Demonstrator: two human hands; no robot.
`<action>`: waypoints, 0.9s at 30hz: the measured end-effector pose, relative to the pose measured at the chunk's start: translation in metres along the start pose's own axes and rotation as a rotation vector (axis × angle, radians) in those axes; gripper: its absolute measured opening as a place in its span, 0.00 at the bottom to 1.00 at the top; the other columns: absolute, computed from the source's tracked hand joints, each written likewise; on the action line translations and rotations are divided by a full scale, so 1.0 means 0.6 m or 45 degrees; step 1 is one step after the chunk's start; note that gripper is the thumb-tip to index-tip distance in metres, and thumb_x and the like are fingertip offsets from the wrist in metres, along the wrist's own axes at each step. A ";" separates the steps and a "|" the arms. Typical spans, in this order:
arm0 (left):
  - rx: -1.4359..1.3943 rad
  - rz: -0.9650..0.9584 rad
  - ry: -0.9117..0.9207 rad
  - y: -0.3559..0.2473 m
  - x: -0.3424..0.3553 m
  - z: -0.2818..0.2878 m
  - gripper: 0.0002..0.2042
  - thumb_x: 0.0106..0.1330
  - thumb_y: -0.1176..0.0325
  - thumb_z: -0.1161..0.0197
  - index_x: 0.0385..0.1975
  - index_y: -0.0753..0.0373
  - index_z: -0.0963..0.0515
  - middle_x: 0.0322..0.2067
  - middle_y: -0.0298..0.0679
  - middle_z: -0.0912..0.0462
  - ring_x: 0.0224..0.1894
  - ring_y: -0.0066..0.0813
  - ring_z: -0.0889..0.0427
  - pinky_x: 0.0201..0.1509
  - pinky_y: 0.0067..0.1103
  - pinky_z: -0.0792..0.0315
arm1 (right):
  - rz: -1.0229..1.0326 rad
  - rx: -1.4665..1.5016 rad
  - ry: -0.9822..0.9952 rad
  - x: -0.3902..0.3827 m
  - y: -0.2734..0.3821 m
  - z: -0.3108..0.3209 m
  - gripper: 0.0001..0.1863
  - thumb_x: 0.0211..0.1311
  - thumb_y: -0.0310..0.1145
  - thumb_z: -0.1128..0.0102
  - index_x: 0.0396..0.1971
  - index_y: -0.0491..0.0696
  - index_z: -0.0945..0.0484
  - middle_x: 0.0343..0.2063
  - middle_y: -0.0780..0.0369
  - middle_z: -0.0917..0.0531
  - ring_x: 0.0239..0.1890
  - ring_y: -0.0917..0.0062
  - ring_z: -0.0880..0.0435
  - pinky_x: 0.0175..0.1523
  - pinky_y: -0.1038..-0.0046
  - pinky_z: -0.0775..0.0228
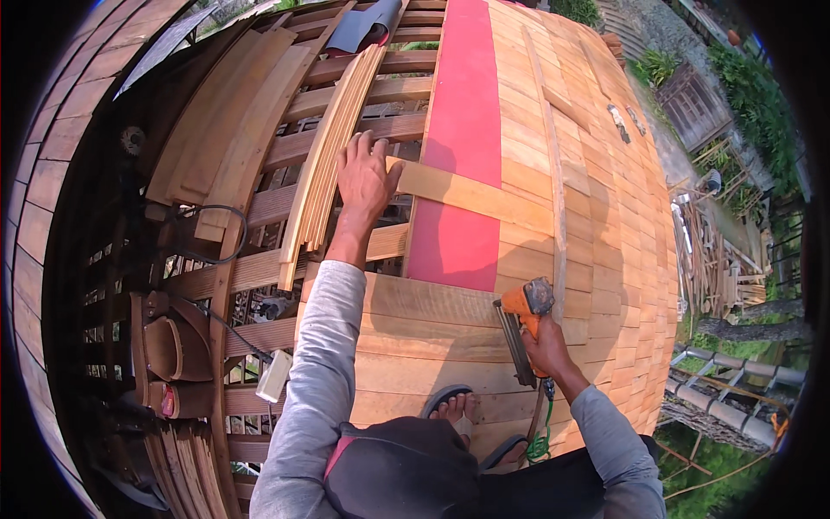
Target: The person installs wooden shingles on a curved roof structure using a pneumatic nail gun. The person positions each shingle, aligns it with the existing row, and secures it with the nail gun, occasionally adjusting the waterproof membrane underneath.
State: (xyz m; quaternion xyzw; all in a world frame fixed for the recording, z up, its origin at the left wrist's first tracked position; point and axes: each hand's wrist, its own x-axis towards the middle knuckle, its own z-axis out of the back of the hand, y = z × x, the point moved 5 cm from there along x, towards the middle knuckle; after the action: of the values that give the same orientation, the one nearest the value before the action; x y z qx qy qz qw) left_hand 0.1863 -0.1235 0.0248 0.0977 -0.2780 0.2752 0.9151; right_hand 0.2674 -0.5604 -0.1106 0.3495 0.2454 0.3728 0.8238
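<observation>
My left hand (367, 173) reaches forward with its fingers apart, over the right edge of a stack of long narrow boards (333, 147). Its thumb is by the end of a loose wooden plank (471, 195), which lies across a red underlay strip (464, 95). Whether the fingers touch the stack is hard to tell. In my right hand (546, 346) is an orange nail gun (528, 303), gripped by its handle, with its dark magazine slanting down to the left. A green coiled air hose (539, 441) hangs below it. Laid wooden shingles (596, 259) cover the surface to the right.
Open slats (294, 156) with gaps run along the left. Wider planks (251, 112) lie on them, beside a black cable (242, 238). A leather tool pouch (177, 346) sits lower left. A long batten (549, 147) crosses the shingles. A ladder (726, 398) stands beyond the right edge.
</observation>
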 end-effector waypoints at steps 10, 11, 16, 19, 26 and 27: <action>-0.376 0.817 0.706 0.281 -0.099 0.060 0.38 0.65 0.35 0.30 0.43 0.77 0.13 0.36 0.60 0.10 0.41 0.51 0.09 0.50 0.40 0.20 | -0.041 -0.082 0.050 0.015 -0.009 -0.004 0.26 0.63 0.28 0.39 0.58 0.33 0.34 0.33 0.37 0.15 0.40 0.37 0.14 0.45 0.44 0.21; -0.420 0.827 0.706 0.286 -0.102 0.053 0.39 0.64 0.34 0.30 0.43 0.77 0.12 0.35 0.60 0.10 0.41 0.49 0.09 0.50 0.39 0.20 | -0.036 -0.077 0.056 0.015 -0.009 -0.006 0.27 0.62 0.28 0.39 0.58 0.33 0.35 0.34 0.37 0.15 0.40 0.37 0.14 0.46 0.44 0.21; -0.796 0.919 0.697 0.333 -0.110 0.036 0.37 0.67 0.35 0.31 0.40 0.75 0.11 0.32 0.55 0.11 0.38 0.39 0.12 0.49 0.38 0.22 | -0.112 -0.072 0.099 0.009 -0.013 -0.019 0.30 0.61 0.30 0.39 0.61 0.34 0.36 0.36 0.36 0.15 0.41 0.36 0.15 0.49 0.42 0.21; -0.547 0.806 0.577 0.370 -0.098 0.045 0.26 0.74 0.46 0.36 0.42 0.70 0.12 0.31 0.50 0.11 0.35 0.35 0.13 0.45 0.33 0.23 | -0.045 -0.048 0.043 0.002 -0.008 -0.018 0.31 0.61 0.30 0.39 0.61 0.34 0.36 0.38 0.36 0.15 0.40 0.36 0.14 0.50 0.42 0.21; 0.357 0.694 0.105 0.303 -0.076 0.199 0.14 0.77 0.59 0.44 0.40 0.62 0.17 0.43 0.55 0.11 0.46 0.60 0.12 0.48 0.46 0.20 | 0.011 -0.002 0.031 -0.049 -0.007 0.016 0.28 0.60 0.28 0.40 0.59 0.35 0.33 0.40 0.37 0.15 0.44 0.38 0.14 0.51 0.44 0.21; 0.405 0.669 0.006 0.276 -0.070 0.239 0.13 0.77 0.60 0.44 0.39 0.61 0.17 0.44 0.51 0.11 0.45 0.59 0.12 0.47 0.45 0.20 | -0.058 -0.005 0.016 -0.055 -0.014 0.024 0.27 0.60 0.28 0.40 0.59 0.36 0.32 0.40 0.37 0.15 0.45 0.37 0.15 0.51 0.44 0.21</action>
State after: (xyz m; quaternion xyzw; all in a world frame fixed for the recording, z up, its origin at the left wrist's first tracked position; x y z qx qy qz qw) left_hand -0.0005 -0.0524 0.1241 0.1638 -0.2450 0.5428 0.7865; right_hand 0.2608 -0.5962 -0.1031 0.3399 0.2578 0.3564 0.8313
